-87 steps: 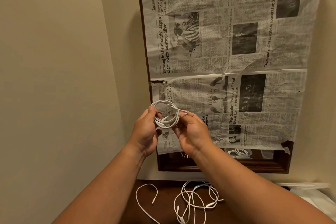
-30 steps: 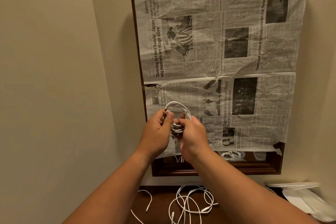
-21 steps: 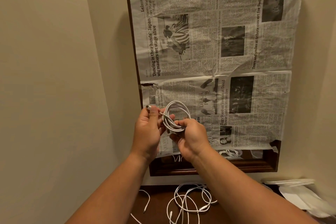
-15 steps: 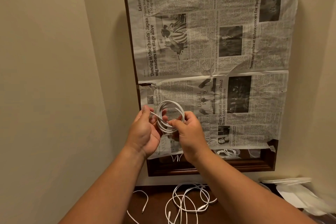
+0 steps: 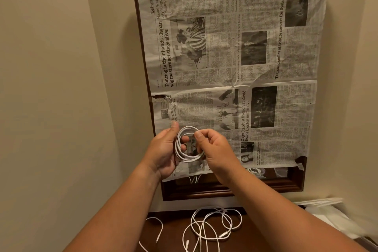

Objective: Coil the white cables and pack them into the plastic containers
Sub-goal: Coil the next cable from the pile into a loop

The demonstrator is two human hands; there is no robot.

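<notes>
Before the lower left corner of the newspaper (image 5: 225, 67), both hands hold a white coil (image 5: 185, 158). The left hand (image 5: 163, 149) has a narrow grip curled round its left side; the right hand (image 5: 216, 149) pinches its right. Below the newspaper, loose cables (image 5: 212, 227) lie on the counter (image 5: 173, 221).

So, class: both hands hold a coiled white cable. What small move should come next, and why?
Probably lower the coil rightward toward the blurred plastic: left hand and right hand pinch it, no loose tail shows, and uncoiled cables lie on the table.
</notes>
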